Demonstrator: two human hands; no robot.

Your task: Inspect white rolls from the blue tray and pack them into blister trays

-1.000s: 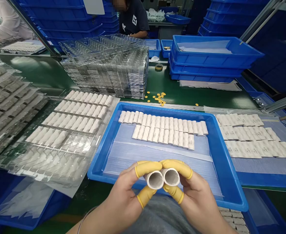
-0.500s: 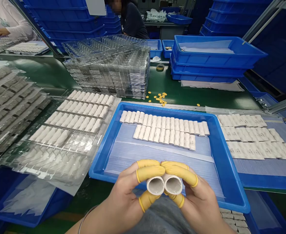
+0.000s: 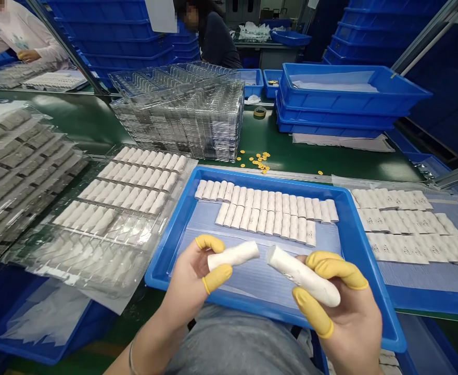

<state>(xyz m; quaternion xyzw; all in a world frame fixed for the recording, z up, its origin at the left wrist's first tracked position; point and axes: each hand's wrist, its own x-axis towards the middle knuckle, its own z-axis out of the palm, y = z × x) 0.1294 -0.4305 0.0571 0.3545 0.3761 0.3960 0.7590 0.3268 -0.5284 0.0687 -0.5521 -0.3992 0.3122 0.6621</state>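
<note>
Two plain white paper tubes, the left tube (image 3: 233, 255) held almost level in the left hand (image 3: 188, 276), the right tube (image 3: 303, 276) slanting down across the right hand (image 3: 342, 312) (its surface faintly rumpled), inner ends near but apart

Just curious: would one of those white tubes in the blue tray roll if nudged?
Probably: the white tubes are round and lie on their sides on a smooth liner. The one in the right hand looks straight, so it seems stiff, and likely light, given the loose fingertip grip.
</note>
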